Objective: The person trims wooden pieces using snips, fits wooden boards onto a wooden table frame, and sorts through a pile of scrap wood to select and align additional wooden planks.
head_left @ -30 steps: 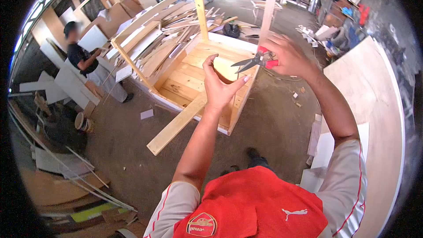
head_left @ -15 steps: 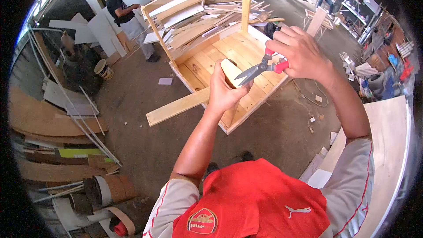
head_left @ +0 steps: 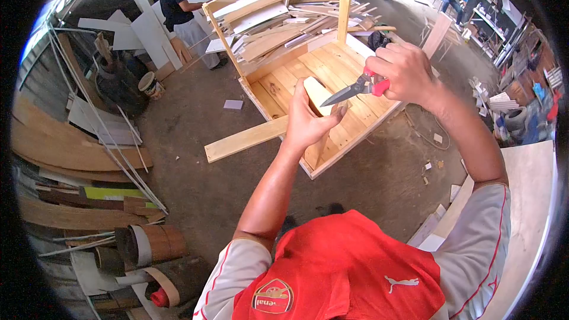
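Observation:
My left hand [head_left: 309, 120] is wrapped round the pale end of a wooden post [head_left: 318, 96], which rises toward me from the near side of a wooden frame. In my right hand [head_left: 406, 74] are red-handled snips [head_left: 354, 90], their dark blades pointing left. The blades look closed together, with their tips at the post's end, close to my left thumb. Whether the tips touch the wood I cannot tell. Below both hands lies the wooden frame [head_left: 274, 83] with a slatted panel, and other posts stand at its far corners.
A pale board [head_left: 246, 140] juts out left of the frame. Behind it lies a heap of wood offcuts [head_left: 308, 21], with a person [head_left: 178, 9] standing beside it. Rolled sheets [head_left: 157, 243] lie at lower left, and a large panel [head_left: 527, 201] is at right.
The snips' blades were slightly apart and have come together. My view has shifted, so the surroundings appear a little farther right. My left hand keeps its hold on the post.

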Tool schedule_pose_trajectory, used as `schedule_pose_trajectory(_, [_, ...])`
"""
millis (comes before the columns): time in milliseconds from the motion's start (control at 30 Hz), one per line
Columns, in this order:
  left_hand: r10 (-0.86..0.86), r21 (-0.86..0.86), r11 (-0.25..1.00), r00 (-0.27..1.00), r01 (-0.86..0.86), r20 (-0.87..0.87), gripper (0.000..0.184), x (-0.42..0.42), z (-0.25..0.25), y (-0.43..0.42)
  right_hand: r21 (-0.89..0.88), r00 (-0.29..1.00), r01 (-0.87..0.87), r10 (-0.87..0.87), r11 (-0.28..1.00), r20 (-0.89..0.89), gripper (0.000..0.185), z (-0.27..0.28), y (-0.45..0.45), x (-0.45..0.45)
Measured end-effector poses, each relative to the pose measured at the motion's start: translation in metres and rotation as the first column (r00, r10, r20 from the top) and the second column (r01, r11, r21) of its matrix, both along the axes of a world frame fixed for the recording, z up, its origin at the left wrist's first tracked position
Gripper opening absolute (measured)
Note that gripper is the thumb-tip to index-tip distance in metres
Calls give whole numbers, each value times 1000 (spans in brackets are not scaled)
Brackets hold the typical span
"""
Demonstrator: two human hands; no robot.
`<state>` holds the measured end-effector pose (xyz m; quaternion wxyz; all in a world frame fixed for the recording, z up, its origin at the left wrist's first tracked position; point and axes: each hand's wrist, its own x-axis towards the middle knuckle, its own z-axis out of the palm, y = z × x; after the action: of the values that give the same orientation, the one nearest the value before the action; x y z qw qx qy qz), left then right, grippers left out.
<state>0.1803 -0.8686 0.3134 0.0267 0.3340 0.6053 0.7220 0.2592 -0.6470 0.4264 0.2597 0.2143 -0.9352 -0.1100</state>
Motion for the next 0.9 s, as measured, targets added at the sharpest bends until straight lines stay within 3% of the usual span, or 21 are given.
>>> schedule_pose_trajectory(133, [-12,19,1000,1000,12,-17,57,-2,-2,1,-199,1000,-9,11,980,8,32,-5,2,12])
schedule_pose_trajectory(233, [1,2,1000,999,-1,-41,56,-3,-2,0,-212,1000,17,-16,977,7,36,0,3,17])
schedule_pose_trajectory(367, [-51,98,994,999,50,3,55,-2,-4,4,-165,998,40,-31,986,57,38,2,-4,20])
schedule_pose_trajectory(633, [-33,59,998,999,35,-31,53,-4,-3,2,-36,994,101,-100,994,37,31,-1,-9,17])
schedule_pose_trajectory(767, [-49,96,994,999,48,5,54,1,4,4,-22,995,78,-79,997,-59,27,-14,1,13])
schedule_pose_trajectory(900, [-73,27,997,997,72,31,56,-3,0,1,-59,995,-14,8,998,-102,26,1,-6,13])
